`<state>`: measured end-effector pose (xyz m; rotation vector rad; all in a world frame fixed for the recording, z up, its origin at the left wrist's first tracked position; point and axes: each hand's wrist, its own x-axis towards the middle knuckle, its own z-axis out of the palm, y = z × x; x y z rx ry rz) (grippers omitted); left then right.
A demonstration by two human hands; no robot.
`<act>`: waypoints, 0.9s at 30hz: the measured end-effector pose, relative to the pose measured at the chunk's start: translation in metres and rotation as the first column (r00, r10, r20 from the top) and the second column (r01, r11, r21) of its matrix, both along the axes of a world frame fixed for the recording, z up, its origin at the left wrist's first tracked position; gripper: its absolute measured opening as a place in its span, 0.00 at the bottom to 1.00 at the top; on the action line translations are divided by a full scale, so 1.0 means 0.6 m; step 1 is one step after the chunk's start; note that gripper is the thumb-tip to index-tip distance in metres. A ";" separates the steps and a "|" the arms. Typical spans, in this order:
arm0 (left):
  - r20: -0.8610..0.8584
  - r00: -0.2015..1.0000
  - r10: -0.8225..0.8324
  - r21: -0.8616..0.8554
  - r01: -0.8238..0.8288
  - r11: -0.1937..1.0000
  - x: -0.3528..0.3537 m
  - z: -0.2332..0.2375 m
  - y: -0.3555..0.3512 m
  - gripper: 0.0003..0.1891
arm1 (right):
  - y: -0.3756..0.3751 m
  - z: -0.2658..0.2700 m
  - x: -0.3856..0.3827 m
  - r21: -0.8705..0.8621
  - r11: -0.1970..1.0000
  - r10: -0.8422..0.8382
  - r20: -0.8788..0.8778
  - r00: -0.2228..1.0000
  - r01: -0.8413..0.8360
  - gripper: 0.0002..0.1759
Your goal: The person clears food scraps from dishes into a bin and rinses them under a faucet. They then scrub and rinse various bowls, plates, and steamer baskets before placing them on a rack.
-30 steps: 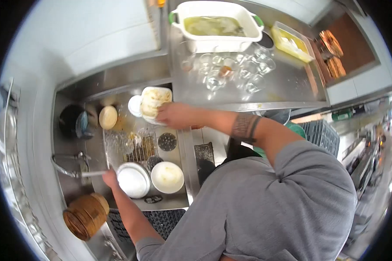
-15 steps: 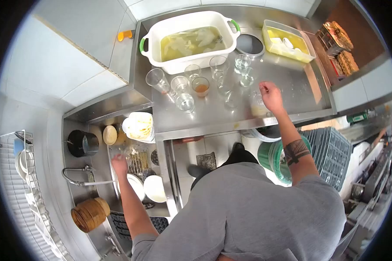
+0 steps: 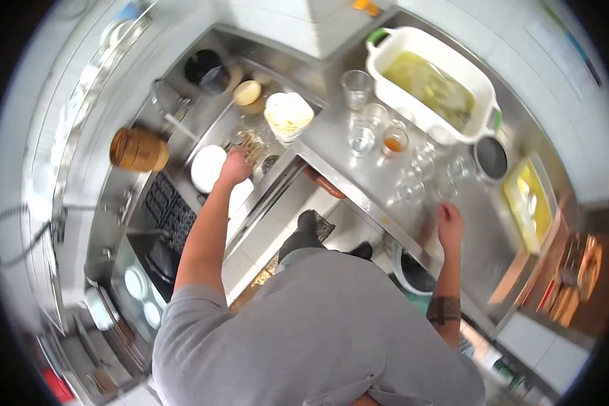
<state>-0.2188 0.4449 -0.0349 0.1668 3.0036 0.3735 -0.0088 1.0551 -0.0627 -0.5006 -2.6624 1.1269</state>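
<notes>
My left hand [image 3: 235,168] is low over the sink, beside a white plate [image 3: 208,168] and above a food-littered grate [image 3: 252,143]. Blur and the back of the hand hide its fingers. Above the steel counter [image 3: 477,247], my right hand [image 3: 450,222] has its fingers curled in; whatever may be inside them is hidden. Several clear glasses stand just beyond it, among them a glass with orange-brown liquid [image 3: 394,141] and a tall glass [image 3: 356,88]. At the sink's corner sits a white container [image 3: 288,115] with food residue.
A white tub [image 3: 484,122] of cloudy yellowish liquid stands at the back, near a round dark-topped container [image 3: 490,159] and a yellow-lined plastic box [image 3: 529,203]. A black pot [image 3: 207,71], small bowl [image 3: 247,93] and wooden container [image 3: 138,149] surround the sink. A bucket [image 3: 413,271] is below the counter.
The view has turned toward the sink side. My left hand has moved closer to the white plate. My right hand remains over the counter near the glasses, fingers still curled.
</notes>
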 end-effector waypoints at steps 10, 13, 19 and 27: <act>-0.134 0.972 0.195 0.211 -0.165 0.963 -0.117 0.022 -0.104 0.22 | 0.054 -0.019 0.064 0.165 0.978 -0.130 0.014 0.991 0.126 0.11; -0.343 0.910 0.232 0.231 -0.157 0.960 -0.232 0.076 -0.127 0.20 | 0.045 0.014 0.080 0.213 0.961 -0.193 0.055 0.980 0.178 0.11; -0.368 0.900 0.234 0.164 -0.185 0.969 -0.518 0.083 -0.222 0.18 | 0.008 0.072 0.085 0.483 0.853 -0.326 0.193 0.926 0.199 0.12; 0.245 0.930 -0.274 0.249 0.213 0.945 -0.847 -0.151 -0.414 0.24 | -0.154 0.187 -0.019 0.380 0.842 -0.459 0.129 0.879 0.384 0.13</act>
